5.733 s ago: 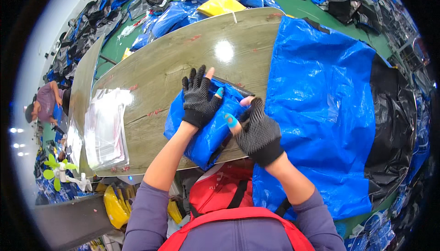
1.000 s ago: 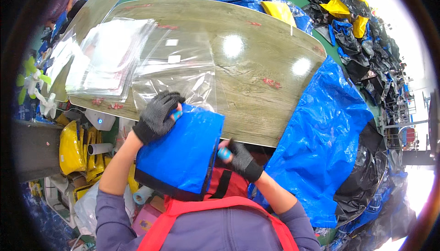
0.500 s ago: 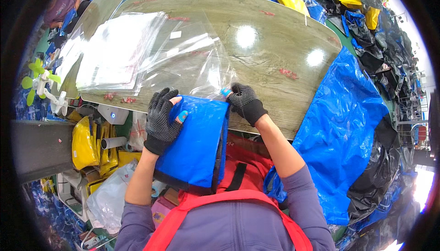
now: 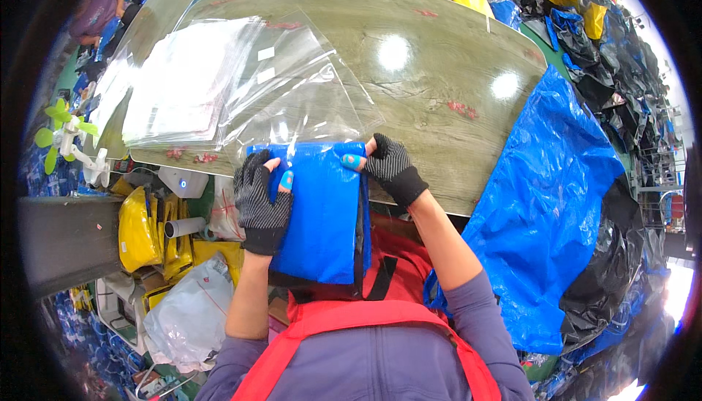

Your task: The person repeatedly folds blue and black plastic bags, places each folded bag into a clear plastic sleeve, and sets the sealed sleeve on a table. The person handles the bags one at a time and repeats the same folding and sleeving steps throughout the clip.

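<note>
At the near edge of the wooden table (image 4: 439, 72), you've got the folded blue bag (image 4: 322, 211) hanging half off toward your chest. Your left hand (image 4: 262, 200) is clamped around its left edge, fingers curled over the front. Your right hand (image 4: 391, 167) pinches the top right corner. Just beyond, clear plastic bags (image 4: 219, 86) lie spread in a loose stack.

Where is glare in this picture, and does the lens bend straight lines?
Head view: two bright lamp reflections lie on the wooden table, and the clear plastic bags shine white. The table's edges curve toward the rim, and the corners are black. The folded blue item between both hands looks sharp.
</note>
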### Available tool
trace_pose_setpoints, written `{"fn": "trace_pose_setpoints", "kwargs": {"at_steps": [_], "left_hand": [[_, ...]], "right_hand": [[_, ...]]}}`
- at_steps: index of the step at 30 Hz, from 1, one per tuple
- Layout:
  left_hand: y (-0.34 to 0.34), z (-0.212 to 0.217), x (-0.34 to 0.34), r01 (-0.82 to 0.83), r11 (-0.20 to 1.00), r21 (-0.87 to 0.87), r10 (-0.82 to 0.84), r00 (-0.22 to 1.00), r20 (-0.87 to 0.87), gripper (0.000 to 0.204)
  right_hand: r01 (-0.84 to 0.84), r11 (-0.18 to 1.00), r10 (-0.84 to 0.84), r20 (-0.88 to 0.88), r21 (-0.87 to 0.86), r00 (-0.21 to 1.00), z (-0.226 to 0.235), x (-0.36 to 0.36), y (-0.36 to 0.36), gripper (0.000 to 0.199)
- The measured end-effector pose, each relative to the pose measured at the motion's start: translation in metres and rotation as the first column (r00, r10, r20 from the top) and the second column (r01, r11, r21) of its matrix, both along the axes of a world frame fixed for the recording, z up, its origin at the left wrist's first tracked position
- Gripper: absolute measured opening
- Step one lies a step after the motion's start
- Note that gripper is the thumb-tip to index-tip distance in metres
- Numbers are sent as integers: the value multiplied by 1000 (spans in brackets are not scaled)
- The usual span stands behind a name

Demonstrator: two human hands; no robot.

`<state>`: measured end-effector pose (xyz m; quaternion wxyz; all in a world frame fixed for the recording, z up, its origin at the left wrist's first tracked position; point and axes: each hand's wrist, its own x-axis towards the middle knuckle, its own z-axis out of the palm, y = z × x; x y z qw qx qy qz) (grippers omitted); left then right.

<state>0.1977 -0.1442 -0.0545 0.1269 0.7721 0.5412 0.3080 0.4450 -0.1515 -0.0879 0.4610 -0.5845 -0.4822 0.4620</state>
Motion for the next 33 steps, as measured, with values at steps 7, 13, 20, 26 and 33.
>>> {"fn": "trace_pose_setpoints", "kwargs": {"at_steps": [7,13,20,26,33], "left_hand": [[-3,-17,-52,-56,939,-339,253,782,569,37],[16,-18,-77,101,721,-685,394,753,526,47],[19,-13,-69,169,752,-637,421,621,661,51],[9,-14,-62,163,734,-659,404,674,618,54],[-15,-22,-82,279,405,-871,550,686,476,53]], "right_hand": [[-89,974,-40,-544,-210,838,15,-6,-26,35],[-4,981,5,1,-193,1000,19,-14,-27,37],[18,974,-142,-546,-226,826,23,-14,-34,31],[155,987,-160,127,46,979,9,-29,-43,31],[-64,987,-18,495,149,869,6,-31,-109,28]]}}
